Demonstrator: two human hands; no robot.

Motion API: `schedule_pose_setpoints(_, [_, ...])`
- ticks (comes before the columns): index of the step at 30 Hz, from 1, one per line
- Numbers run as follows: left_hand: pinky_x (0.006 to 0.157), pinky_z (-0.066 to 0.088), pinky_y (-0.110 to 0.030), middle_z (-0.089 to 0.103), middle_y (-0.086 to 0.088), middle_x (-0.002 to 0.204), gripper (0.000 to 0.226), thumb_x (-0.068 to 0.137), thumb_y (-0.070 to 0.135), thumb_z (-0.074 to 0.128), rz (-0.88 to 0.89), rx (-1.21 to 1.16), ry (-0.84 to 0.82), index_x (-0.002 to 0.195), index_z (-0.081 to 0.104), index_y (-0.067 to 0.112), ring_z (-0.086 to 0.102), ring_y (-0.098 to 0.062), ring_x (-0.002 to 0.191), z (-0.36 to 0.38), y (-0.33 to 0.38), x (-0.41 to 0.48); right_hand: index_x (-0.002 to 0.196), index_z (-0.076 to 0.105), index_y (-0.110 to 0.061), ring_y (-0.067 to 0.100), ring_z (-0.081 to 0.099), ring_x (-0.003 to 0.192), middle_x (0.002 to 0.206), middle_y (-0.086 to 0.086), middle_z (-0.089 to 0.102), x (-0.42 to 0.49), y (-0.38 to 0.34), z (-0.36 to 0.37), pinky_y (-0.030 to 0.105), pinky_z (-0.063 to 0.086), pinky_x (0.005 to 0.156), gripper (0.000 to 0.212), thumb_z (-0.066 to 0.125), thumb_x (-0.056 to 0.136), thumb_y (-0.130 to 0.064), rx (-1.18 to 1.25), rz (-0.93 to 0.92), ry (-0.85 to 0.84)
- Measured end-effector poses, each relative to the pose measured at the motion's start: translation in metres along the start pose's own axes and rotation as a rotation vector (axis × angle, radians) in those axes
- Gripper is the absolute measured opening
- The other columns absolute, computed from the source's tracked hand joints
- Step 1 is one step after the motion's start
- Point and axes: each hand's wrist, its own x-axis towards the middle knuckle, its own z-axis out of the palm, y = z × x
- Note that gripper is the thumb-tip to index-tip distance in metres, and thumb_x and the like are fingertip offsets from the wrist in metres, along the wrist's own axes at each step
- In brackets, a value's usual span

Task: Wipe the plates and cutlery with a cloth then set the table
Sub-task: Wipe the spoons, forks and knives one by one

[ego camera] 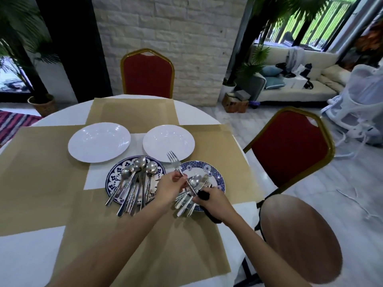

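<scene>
Wiping the fork: judged the step in hand. It would go best with the cloth closed round the handle and drawn along the whole length to the tines, while the other hand kept its pinch and turned the fork over.
Desk (41, 162): round, laid with tan mats, it carried all four plates.
White plates (99, 141): two lay side by side on the far side.
Dark blue plate (112, 177): held the bigger heap of cutlery (134, 183), spoons uppermost, with handles overhanging its near rim.
Lighter blue plate (207, 166): just right of it, held a smaller heap with a spoon (195, 180) on top, probably the pieces already wiped.
Right hand (216, 201): fingers curled round the cloth at the fork's handle end.
Left hand (170, 187): fingers pinched the fork at mid-shaft.
Cloth (204, 194): black, bunched in the right hand, one end trailing beneath it.
Fork (173, 158): tilted above the lighter blue plate, tines pointing away.
</scene>
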Motion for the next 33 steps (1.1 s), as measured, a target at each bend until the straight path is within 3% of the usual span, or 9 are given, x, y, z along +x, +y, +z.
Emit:
schedule_pose_setpoints(3, [0.06, 0.049, -0.016, 0.068, -0.005, 0.085, 0.015, 0.094, 0.015, 0.057, 0.014, 0.075, -0.009, 0.099, 0.064, 0.003, 0.062, -0.009, 0.067, 0.013, -0.001, 0.007, 0.063, 0.051, -0.025, 0.005, 0.047, 0.053, 0.058, -0.007, 0.052, -0.006, 0.007, 0.002, 0.025, 0.036, 0.056, 0.033, 0.069, 0.086, -0.04, 0.055, 0.035, 0.029])
schedule_pose_setpoints(7, [0.085, 0.055, -0.041, 0.067, -0.009, 0.097, 0.016, 0.097, 0.018, 0.051, -0.047, 0.189, -0.025, 0.104, 0.061, 0.007, 0.066, -0.025, 0.087, 0.025, -0.011, 0.023, 0.067, 0.059, -0.023, 0.009, 0.052, 0.06, 0.062, -0.006, 0.058, -0.018, 0.021, 0.004, 0.023, 0.036, 0.056, 0.027, 0.07, 0.086, -0.039, 0.114, 0.095, 0.032])
schedule_pose_setpoints(9, [0.087, 0.051, -0.037, 0.066, -0.008, 0.106, 0.022, 0.098, 0.023, 0.049, 0.016, 0.457, -0.089, 0.111, 0.063, 0.011, 0.064, -0.026, 0.095, 0.026, -0.015, 0.032, 0.08, 0.064, -0.013, 0.017, 0.057, 0.07, 0.075, 0.003, 0.063, -0.022, 0.03, 0.003, 0.027, 0.04, 0.062, 0.025, 0.068, 0.087, -0.036, 0.134, 0.138, 0.058])
schedule_pose_setpoints(12, [0.091, 0.046, -0.033, 0.068, -0.008, 0.111, 0.024, 0.096, 0.025, 0.053, 0.093, 0.693, -0.162, 0.111, 0.067, 0.012, 0.062, -0.025, 0.1, 0.026, -0.023, 0.042, 0.108, 0.065, -0.013, 0.02, 0.058, 0.085, 0.098, 0.006, 0.066, -0.03, 0.041, -0.002, 0.029, 0.046, 0.073, 0.024, 0.067, 0.088, -0.026, 0.147, 0.185, 0.081])
schedule_pose_setpoints(14, [0.088, 0.047, -0.032, 0.07, -0.01, 0.108, 0.021, 0.095, 0.022, 0.055, 0.098, 0.754, -0.173, 0.106, 0.069, 0.01, 0.063, -0.024, 0.099, 0.029, -0.029, 0.046, 0.117, 0.061, -0.017, 0.017, 0.059, 0.088, 0.1, 0.0, 0.064, -0.037, 0.046, -0.004, 0.025, 0.047, 0.074, 0.034, 0.069, 0.085, -0.025, 0.178, 0.212, 0.089])
schedule_pose_setpoints(17, [0.084, 0.046, -0.031, 0.07, -0.011, 0.108, 0.019, 0.093, 0.016, 0.057, 0.139, 0.847, -0.163, 0.106, 0.069, 0.009, 0.063, -0.025, 0.101, 0.035, -0.036, 0.05, 0.109, 0.058, -0.024, 0.011, 0.057, 0.082, 0.088, -0.013, 0.058, -0.044, 0.053, -0.004, 0.017, 0.043, 0.065, 0.034, 0.074, 0.079, -0.025, 0.247, 0.238, 0.098])
schedule_pose_setpoints(21, [0.082, 0.045, -0.032, 0.069, -0.012, 0.103, 0.019, 0.094, 0.019, 0.057, 0.225, 0.869, -0.136, 0.103, 0.069, 0.007, 0.062, -0.025, 0.095, 0.043, -0.039, 0.05, 0.12, 0.055, -0.017, 0.023, 0.058, 0.094, 0.101, 0.002, 0.059, -0.044, 0.061, -0.002, 0.029, 0.047, 0.072, 0.048, 0.073, 0.076, -0.017, 0.231, 0.252, 0.151])
schedule_pose_setpoints(28, [0.07, 0.041, -0.022, 0.068, -0.004, 0.1, 0.015, 0.093, 0.017, 0.057, 0.266, 0.831, -0.095, 0.101, 0.068, 0.01, 0.054, -0.01, 0.079, 0.037, -0.043, 0.043, 0.139, 0.04, -0.02, 0.028, 0.059, 0.106, 0.117, 0.006, 0.058, -0.024, 0.047, -0.002, 0.04, 0.055, 0.08, 0.058, 0.065, 0.086, -0.015, 0.329, 0.263, 0.265])
schedule_pose_setpoints(33, [0.064, 0.047, -0.028, 0.067, -0.004, 0.099, 0.017, 0.096, 0.019, 0.052, 0.307, 0.83, 0.004, 0.105, 0.066, 0.015, 0.06, -0.016, 0.079, 0.007, -0.052, 0.032, 0.139, 0.042, -0.011, 0.025, 0.055, 0.116, 0.126, 0.008, 0.058, -0.01, 0.032, 0.003, 0.037, 0.047, 0.096, 0.054, 0.065, 0.09, -0.016, 0.367, 0.218, 0.238])
